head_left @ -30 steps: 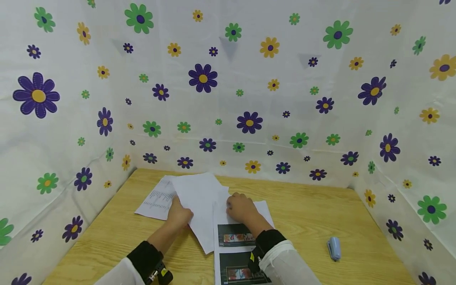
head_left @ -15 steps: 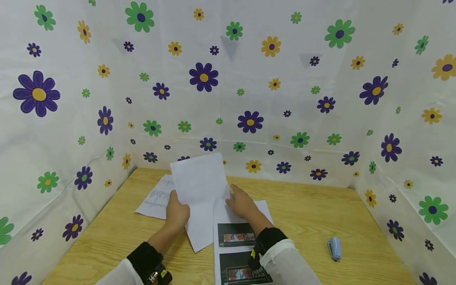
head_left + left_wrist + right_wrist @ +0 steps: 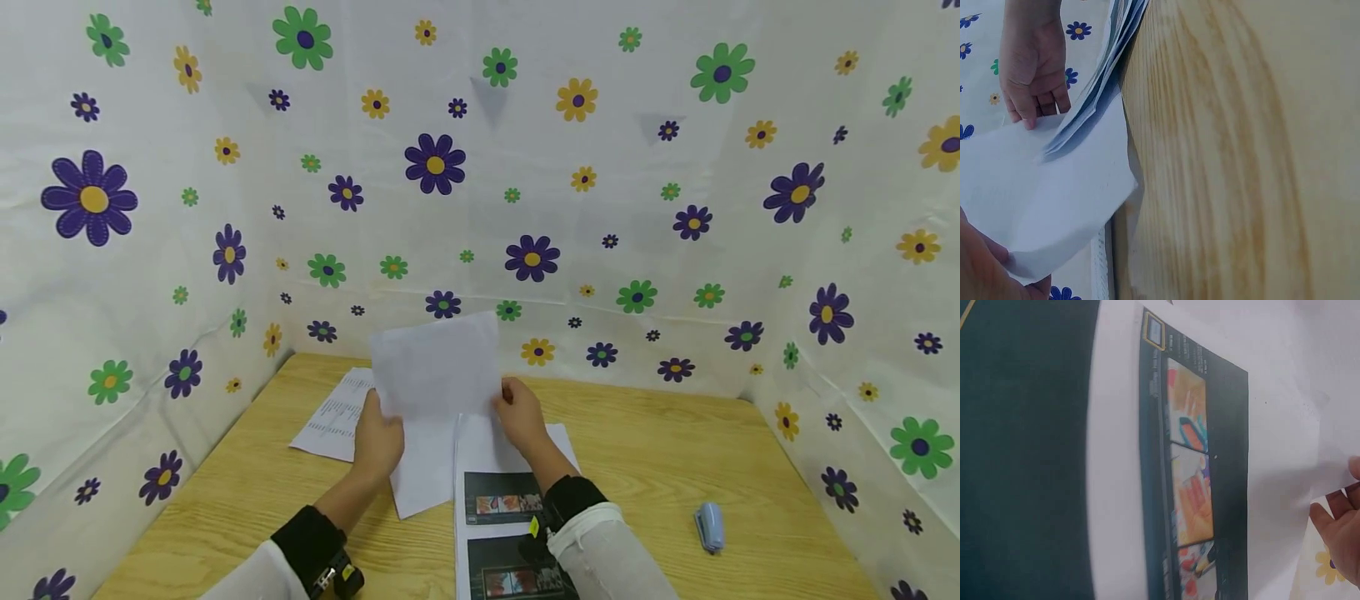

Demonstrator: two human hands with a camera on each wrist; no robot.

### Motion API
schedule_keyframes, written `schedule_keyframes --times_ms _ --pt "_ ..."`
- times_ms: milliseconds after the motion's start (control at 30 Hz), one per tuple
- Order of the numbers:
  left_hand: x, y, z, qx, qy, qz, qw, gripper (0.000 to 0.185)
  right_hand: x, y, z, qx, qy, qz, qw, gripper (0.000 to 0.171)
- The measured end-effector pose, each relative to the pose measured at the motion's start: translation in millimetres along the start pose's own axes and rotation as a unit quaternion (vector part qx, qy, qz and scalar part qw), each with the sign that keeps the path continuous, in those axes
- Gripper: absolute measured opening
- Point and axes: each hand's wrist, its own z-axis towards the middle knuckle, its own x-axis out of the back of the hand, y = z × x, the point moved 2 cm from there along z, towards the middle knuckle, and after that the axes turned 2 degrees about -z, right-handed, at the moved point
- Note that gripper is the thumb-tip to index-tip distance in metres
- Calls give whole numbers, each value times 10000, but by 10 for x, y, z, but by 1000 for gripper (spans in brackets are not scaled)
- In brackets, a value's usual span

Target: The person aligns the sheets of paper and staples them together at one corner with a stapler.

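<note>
A blank-faced white sheet of paper [image 3: 435,367] is lifted and tilted up at the back of the table. My left hand [image 3: 377,440] grips its left edge, thumb on the near face. At its right edge my right hand [image 3: 520,414] pinches the paper with curled fingers. The lower part of the paper hangs beside a stack of printed pages [image 3: 498,529] with dark picture panels. In the left wrist view, several loose page edges [image 3: 1107,69] fan out over the white sheet. Colour pictures on the top printed page [image 3: 1194,487] show close up in the right wrist view.
A sheet with printed text [image 3: 333,417] lies at the back left, partly covered by the raised paper. A small blue stapler [image 3: 708,527] sits on the right of the wooden table [image 3: 637,467]. Flower-patterned cloth [image 3: 570,200] closes off the back and sides.
The white sheet has risen off the table and tilted upright. My right hand has moved from above the printed stack to the sheet's right edge; my left hand keeps its hold.
</note>
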Motion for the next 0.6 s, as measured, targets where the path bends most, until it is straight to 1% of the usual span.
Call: schedule_keyframes --times_ms 67,133,267,333,500,600 --pt "14 5 28 -102 20 64 9999 54 9 -15 3 -9 167 -19 9999 21" --pt "36 25 59 -236 82 100 9996 51 19 -44 4 30 301 -9 9995 16" --pt "90 108 121 -580 235 101 9980 43 48 -151 -4 192 474 173 9985 12" --pt "117 155 150 -798 297 83 9963 43 66 -213 -2 292 560 256 9977 11" --pt "169 314 207 -1275 362 -108 9911 47 146 -367 4 627 784 355 9943 9" --pt "195 451 217 -1419 402 -195 9889 46 233 -455 -14 877 895 368 9914 11"
